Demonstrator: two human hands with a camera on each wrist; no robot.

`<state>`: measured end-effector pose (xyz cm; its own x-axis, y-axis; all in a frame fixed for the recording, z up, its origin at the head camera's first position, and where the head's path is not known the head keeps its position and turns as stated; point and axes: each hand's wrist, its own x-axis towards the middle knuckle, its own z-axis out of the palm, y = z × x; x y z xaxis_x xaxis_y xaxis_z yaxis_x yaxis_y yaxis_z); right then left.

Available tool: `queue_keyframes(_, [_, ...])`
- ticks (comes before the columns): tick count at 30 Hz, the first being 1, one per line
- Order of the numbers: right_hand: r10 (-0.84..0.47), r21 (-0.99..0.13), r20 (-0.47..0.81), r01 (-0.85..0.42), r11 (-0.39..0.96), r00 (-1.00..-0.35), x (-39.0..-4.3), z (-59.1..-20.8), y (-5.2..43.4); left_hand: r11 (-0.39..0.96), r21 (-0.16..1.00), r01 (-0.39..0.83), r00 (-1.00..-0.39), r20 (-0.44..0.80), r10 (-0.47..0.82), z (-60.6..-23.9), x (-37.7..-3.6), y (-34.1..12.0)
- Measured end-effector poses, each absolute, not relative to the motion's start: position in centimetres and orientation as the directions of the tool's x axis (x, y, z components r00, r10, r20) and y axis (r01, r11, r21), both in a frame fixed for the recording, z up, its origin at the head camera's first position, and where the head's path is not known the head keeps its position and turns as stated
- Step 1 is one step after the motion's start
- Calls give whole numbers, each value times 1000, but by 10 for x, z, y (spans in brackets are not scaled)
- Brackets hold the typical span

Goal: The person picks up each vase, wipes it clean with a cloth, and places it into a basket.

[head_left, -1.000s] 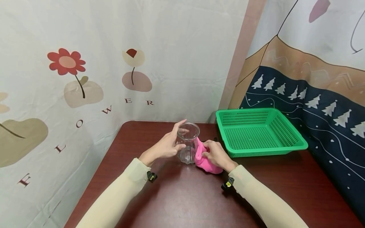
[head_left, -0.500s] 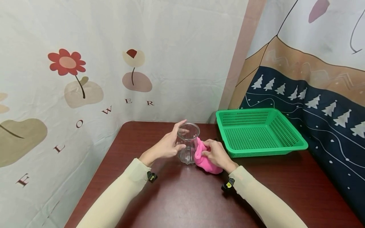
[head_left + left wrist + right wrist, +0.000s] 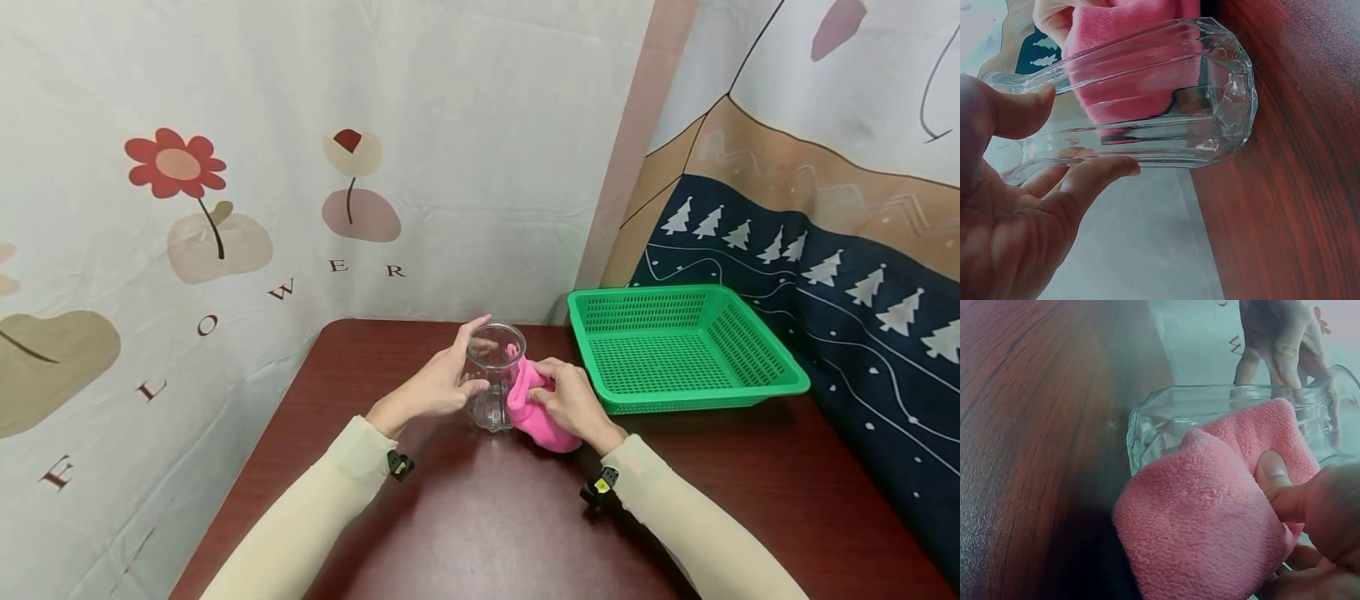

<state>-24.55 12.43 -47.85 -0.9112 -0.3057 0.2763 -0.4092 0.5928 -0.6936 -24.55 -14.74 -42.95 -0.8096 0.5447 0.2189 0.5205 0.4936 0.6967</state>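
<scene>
A clear faceted glass (image 3: 492, 377) stands upright on the dark red table (image 3: 480, 517). My left hand (image 3: 442, 379) holds it from the left, thumb and fingers curled round its wall (image 3: 1141, 119). My right hand (image 3: 570, 404) grips a bunched pink cloth (image 3: 536, 412) and presses it against the glass's right side. In the right wrist view the pink cloth (image 3: 1210, 512) covers the near wall of the glass (image 3: 1222, 419), with my thumb on top of the cloth. Through the glass in the left wrist view the cloth (image 3: 1135, 69) shows pink.
A green perforated plastic basket (image 3: 678, 346) with nothing in it sits at the table's back right, close to my right hand. Printed fabric hangs behind and along the right side. Bare table surface lies in front of my arms.
My right hand has slid the pink cloth slightly up and left along the glass, so it covers more of the side near the rim. The left hand and glass stay put.
</scene>
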Motion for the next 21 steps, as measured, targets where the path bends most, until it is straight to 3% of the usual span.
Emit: queue_keyframes(21, [-219,-730,401,-455,510,-890,-243,-464,116,493,690,530,-805,226,549,-432,-247,-149])
